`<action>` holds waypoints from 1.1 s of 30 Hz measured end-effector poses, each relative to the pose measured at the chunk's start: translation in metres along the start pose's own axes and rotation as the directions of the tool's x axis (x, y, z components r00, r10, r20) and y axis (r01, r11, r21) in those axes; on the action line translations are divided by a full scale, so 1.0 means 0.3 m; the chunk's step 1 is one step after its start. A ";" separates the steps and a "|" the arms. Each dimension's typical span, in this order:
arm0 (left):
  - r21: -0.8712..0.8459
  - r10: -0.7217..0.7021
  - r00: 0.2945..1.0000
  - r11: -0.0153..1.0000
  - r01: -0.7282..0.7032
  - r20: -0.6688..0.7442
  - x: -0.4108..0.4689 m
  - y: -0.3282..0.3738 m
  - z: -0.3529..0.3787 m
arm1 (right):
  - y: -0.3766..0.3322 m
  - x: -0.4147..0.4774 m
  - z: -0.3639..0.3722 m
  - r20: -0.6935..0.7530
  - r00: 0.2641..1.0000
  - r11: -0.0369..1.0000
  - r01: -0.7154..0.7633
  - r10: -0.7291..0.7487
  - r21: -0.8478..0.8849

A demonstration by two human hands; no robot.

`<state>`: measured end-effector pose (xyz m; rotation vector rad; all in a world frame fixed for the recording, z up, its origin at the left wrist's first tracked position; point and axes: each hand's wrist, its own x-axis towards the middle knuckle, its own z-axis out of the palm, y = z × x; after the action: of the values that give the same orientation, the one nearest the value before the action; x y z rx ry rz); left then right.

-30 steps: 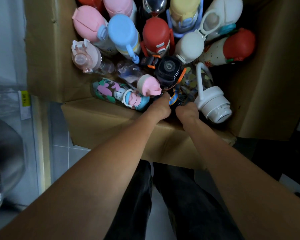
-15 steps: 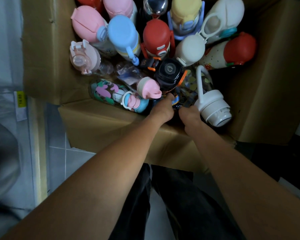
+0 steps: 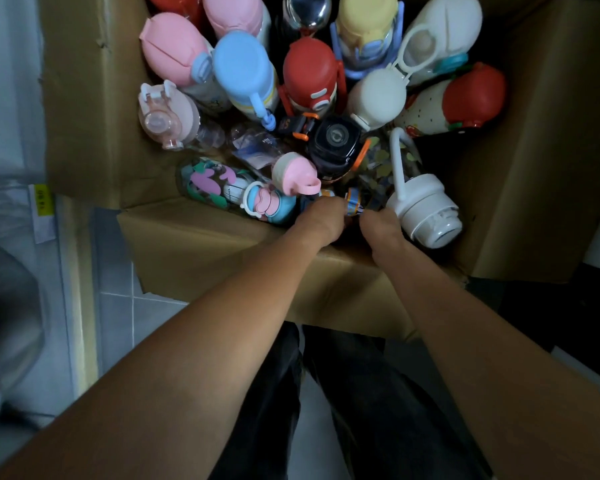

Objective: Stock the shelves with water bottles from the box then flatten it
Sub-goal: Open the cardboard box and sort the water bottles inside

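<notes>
Reaches with left hand [image 3: 321,218] and right hand [image 3: 381,226] over the near wall of an open brown cardboard box [image 3: 194,244] crammed with colourful plastic water bottles [image 3: 246,71]. Meets at a small blue-and-orange striped bottle [image 3: 354,205]; cannot tell either grip, fingers hidden. Stands over grey tiled floor [image 3: 153,317], with a yellow price tag [image 3: 44,200] at left.

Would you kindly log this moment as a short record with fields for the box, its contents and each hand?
box: cardboard box, flaps open
contents: many water bottles, mostly upright; patterned bottle on its side
left hand: in the box, at a striped bottle; grip hidden
right hand: at the same bottle, beside a white-capped bottle; grip hidden
</notes>
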<state>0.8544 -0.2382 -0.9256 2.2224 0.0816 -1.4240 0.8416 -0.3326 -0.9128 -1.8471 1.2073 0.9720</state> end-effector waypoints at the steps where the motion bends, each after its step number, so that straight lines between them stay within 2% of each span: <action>1: -0.016 0.005 1.000 1.000 -0.005 -0.009 -0.020 0.003 -0.001 | -0.001 -0.012 -0.015 0.002 1.000 0.999 0.004 -0.004 -0.044; 4: -0.047 0.023 0.998 0.999 -0.026 -0.064 -0.089 0.014 -0.023 | 0.003 -0.058 -0.061 -0.009 0.999 0.988 0.041 -0.043 -0.147; 8: -0.066 0.073 0.984 0.994 -0.085 -0.163 -0.196 0.036 -0.059 | 0.005 -0.126 -0.102 -0.009 0.998 0.983 0.056 -0.059 -0.173; 15: -0.105 0.055 0.962 0.991 -0.086 -0.266 -0.333 0.020 -0.116 | 0.011 -0.226 -0.168 -0.129 0.990 0.972 0.023 -0.055 -0.236; 23: -0.173 0.017 0.949 0.982 -0.075 -0.315 -0.411 0.001 -0.149 | 0.028 -0.275 -0.228 -0.043 0.993 0.988 0.103 -0.108 -0.115; 29: -0.223 -0.004 0.935 0.972 -0.080 -0.354 -0.456 -0.008 -0.165 | 0.043 -0.300 -0.257 -0.046 0.996 0.995 0.073 -0.076 -0.061; 33: -0.215 -0.016 0.924 0.974 -0.072 -0.382 -0.496 0.005 -0.177 | 0.046 -0.320 -0.278 -0.086 0.996 0.997 0.044 -0.039 0.060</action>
<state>0.8321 -0.1852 -0.7786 2.2649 0.3254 -0.8962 0.8190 -0.3703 -0.7926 -1.8734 1.2305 0.8318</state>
